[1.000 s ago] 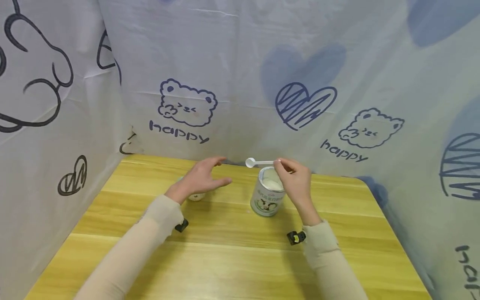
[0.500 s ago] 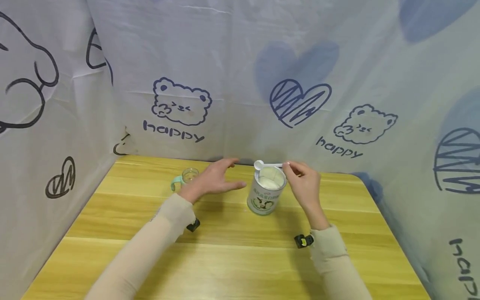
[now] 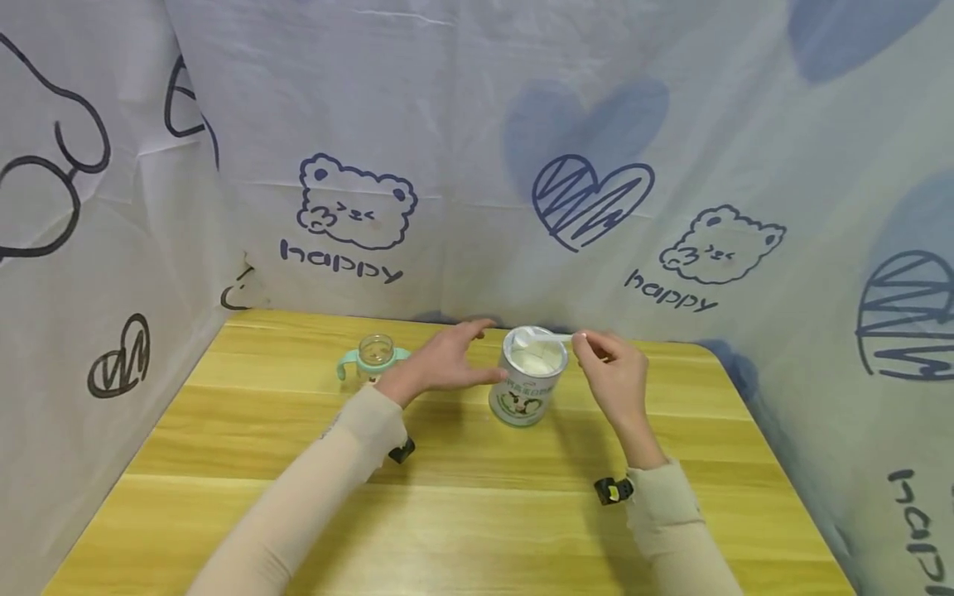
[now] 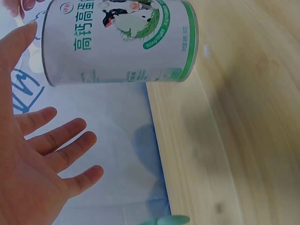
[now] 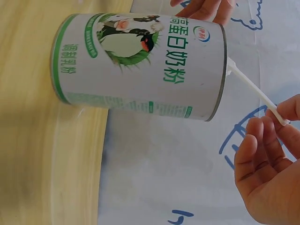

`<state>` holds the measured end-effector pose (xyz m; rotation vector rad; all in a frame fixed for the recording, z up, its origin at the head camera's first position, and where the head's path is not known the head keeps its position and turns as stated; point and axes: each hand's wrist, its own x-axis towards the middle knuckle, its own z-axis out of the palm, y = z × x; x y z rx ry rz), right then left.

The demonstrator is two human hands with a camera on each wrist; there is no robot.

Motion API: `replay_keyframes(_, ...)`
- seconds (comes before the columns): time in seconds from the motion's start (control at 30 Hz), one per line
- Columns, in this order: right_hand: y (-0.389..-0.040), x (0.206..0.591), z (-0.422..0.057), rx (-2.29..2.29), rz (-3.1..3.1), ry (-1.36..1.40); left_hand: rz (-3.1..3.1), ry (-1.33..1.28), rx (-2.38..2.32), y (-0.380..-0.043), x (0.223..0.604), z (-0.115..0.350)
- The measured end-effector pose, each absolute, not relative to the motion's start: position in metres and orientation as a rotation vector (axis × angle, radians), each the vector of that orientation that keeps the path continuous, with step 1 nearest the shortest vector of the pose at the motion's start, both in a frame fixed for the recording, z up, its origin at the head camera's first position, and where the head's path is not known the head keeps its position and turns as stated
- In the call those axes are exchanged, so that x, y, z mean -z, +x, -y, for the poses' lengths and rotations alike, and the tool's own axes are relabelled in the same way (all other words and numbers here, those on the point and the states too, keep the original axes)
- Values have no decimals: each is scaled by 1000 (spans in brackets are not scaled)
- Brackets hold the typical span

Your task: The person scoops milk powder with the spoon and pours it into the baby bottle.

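A white milk powder can (image 3: 525, 401) with a cow picture and a green bottom band stands uncovered on the table, pale powder (image 3: 538, 359) inside. My right hand (image 3: 617, 372) pinches the handle end of a white scoop (image 3: 553, 338); its bowl is at the can's mouth, over the powder. In the right wrist view the scoop handle (image 5: 253, 85) slants from the can's rim to my thumb and fingertips. My left hand (image 3: 455, 360) reaches to the can's left side with fingers spread, the thumb right at the rim. Its fingers (image 4: 70, 154) are extended in the left wrist view.
Left of the can, partly behind my left forearm, stands a clear cup (image 3: 376, 351) with mint-green handles. The wooden table (image 3: 447, 530) ends at a printed cloth (image 3: 477, 207) hanging behind it, with another cloth side at the left.
My left hand has moved right, from near the cup to the can. The scoop has gone from above the can down into its mouth. The view has shifted slightly.
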<state>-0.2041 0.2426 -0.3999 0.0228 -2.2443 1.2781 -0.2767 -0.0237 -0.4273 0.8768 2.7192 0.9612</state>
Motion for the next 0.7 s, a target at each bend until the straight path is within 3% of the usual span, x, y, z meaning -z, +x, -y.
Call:
replay_keyframes(0.4,-200,408,-253,-1219,2258,16,-2698,921,-970,-279,429,10)
replay_keyframes(0.7,-205,421,-254,-962,2255,235,-2658,956,-998,-279,433,2)
